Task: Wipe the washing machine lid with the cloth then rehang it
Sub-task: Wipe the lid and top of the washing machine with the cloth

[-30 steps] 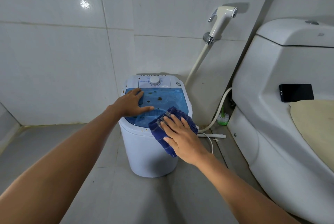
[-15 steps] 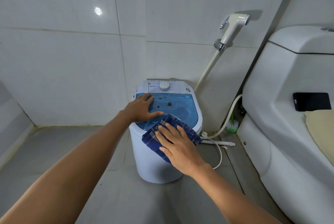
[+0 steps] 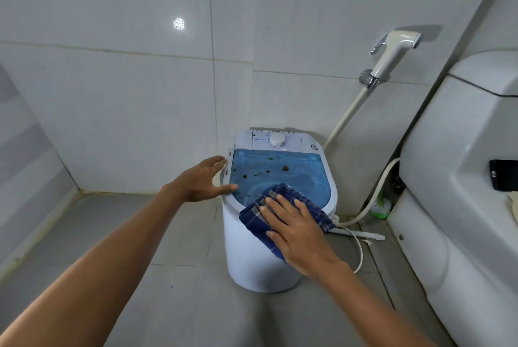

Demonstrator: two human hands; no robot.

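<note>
A small white washing machine [image 3: 252, 257] stands on the floor in the tiled corner. Its translucent blue lid [image 3: 280, 175] carries several brown dirt spots near the back. A dark blue checked cloth [image 3: 253, 219] lies over the lid's front edge and hangs down the machine's front. My right hand [image 3: 294, 231] presses flat on the cloth, fingers spread. My left hand [image 3: 204, 181] rests at the machine's left rim with fingers apart, thumb touching the lid's edge, holding nothing.
A white toilet [image 3: 459, 206] fills the right side, with a black phone [image 3: 503, 178] on its ledge. A bidet sprayer [image 3: 392, 55] hangs on the wall, its hose running down behind the machine. A green brush [image 3: 381, 208] and a white hose lie on the floor.
My left hand slid off the blue lid leftward to the machine's rim. My right hand with the cloth shifted a little along the lid's front edge. The view moved slightly closer.
</note>
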